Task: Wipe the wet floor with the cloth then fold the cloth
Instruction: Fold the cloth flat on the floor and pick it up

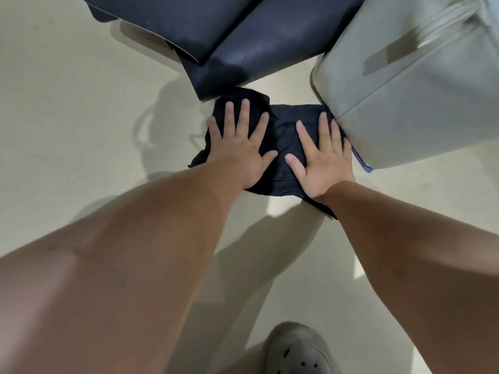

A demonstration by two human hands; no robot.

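A black cloth (280, 133) lies spread on the pale floor (67, 125) between two pieces of furniture. My left hand (240, 147) rests flat on the cloth's left half, fingers spread. On the right half my right hand (321, 157) is pressed down flat, fingers apart, its little finger close to the beige furniture. Neither hand grips the cloth; both palms press on it. A faint wet outline (151, 125) shows on the floor to the left of the cloth.
A dark navy cushioned piece (243, 36) stands just beyond the cloth. A beige upholstered piece (405, 90) crowds the right side, touching the cloth's edge. My grey clog shoe (297, 349) is at the bottom. Bare floor stretches to the left.
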